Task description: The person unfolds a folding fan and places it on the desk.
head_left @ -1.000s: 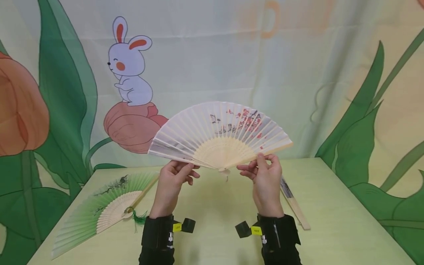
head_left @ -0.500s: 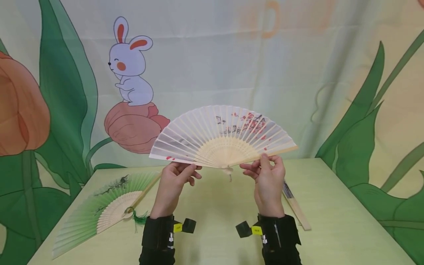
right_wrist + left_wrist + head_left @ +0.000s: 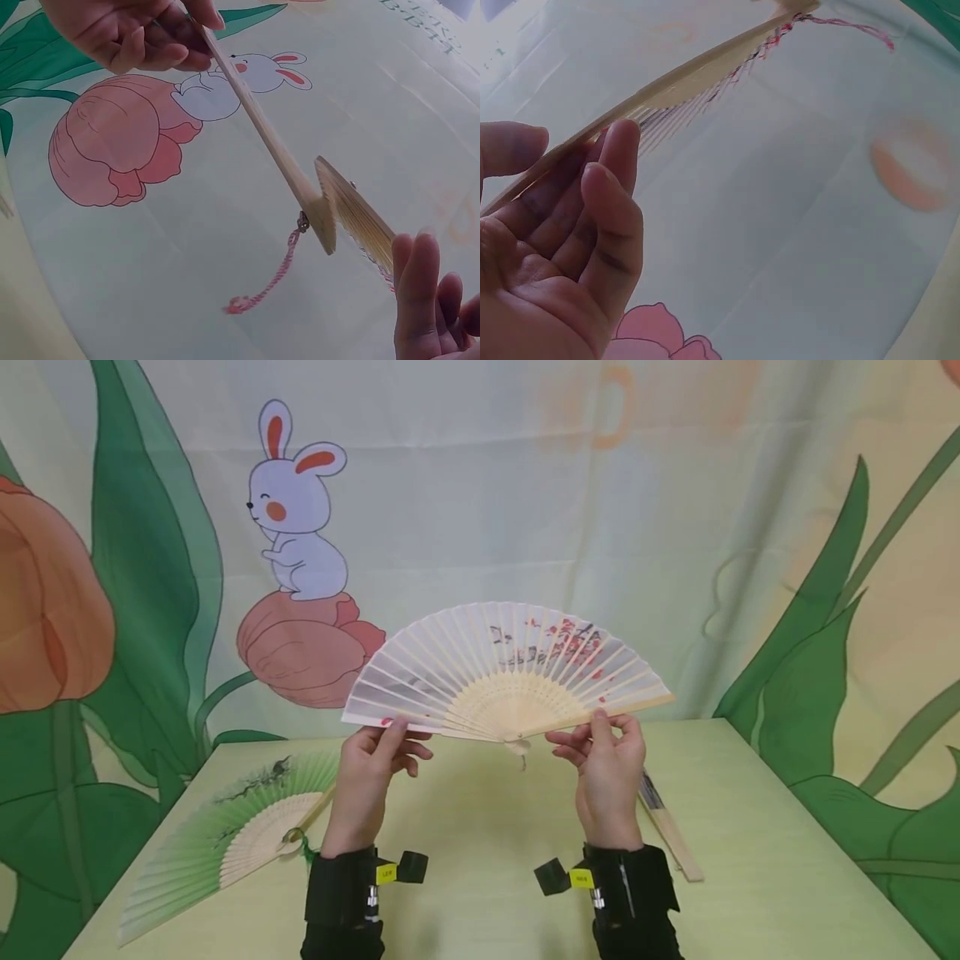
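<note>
A white folding fan (image 3: 420,652), printed with red blossoms, is spread in a half circle above the table in the head view. My left hand (image 3: 363,777) pinches its left edge, thumb in front. On the right edge, my right hand (image 3: 611,777) pinches the pale wooden outer rib between thumb and fingers. A pink cord (image 3: 281,274) hangs from the pivot in the right wrist view. In the left wrist view the fan (image 3: 705,64) appears nearly edge-on, with the fingers of my left hand (image 3: 570,247) beneath it.
A green folding fan (image 3: 180,843) with a green tassel lies spread on the table's left, partly hidden by my left arm. A folded fan (image 3: 667,827) lies at the right. Behind the table (image 3: 480,860) hangs a cloth backdrop (image 3: 480,485) with a rabbit and tulips.
The white fan has come down slightly and its left end has spread further. My left hand has shifted left along that edge. My right hand has moved only a little.
</note>
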Demonstrator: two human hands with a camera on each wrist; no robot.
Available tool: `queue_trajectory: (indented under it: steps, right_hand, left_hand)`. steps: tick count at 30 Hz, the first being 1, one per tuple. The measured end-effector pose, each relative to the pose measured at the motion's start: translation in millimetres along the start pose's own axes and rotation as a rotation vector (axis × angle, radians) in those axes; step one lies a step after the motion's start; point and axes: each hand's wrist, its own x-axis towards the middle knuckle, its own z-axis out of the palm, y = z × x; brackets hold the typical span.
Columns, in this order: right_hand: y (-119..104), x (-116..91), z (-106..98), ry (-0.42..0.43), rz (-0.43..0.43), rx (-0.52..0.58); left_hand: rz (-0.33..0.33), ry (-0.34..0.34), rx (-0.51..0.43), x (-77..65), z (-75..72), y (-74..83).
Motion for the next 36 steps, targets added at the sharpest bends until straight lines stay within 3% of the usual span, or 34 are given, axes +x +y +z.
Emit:
queue_trajectory:
  steps: [6, 10, 13, 19, 24, 30, 36]
  right_hand:
    - [1.3, 1.4, -1.5, 0.007, 0.025, 0.003]
    - [7.9, 3.1, -2.3, 0.008, 0.048, -0.010]
    - [17.6, 5.4, -3.2, 0.008, 0.065, -0.034]
    - [44.4, 9.5, -5.0, 0.007, 0.130, -0.106]
    - [64.8, 10.5, -4.0, -0.011, 0.201, -0.150]
    - [83.1, 10.3, -2.6, -0.027, 0.270, -0.188]
    - [97.9, 4.2, 0.3, -0.046, 0.314, -0.231]
  left_hand:
    - [-0.010, 0.138, 0.057, -4.6, -18.5, 12.9]
    - [-0.058, 0.214, 0.191, -7.7, -31.6, 17.8]
    - [-0.139, 0.228, 0.339, -10.0, -40.4, 18.9]
    - [-0.327, 0.110, 0.604, -14.9, -60.1, 14.2]
    - [-0.403, 0.014, 0.719, -16.7, -77.3, 9.7]
    - [-0.472, -0.036, 0.783, -20.1, -93.6, 5.9]
    - [-0.508, -0.038, 0.801, -26.3, -106.4, 1.7]
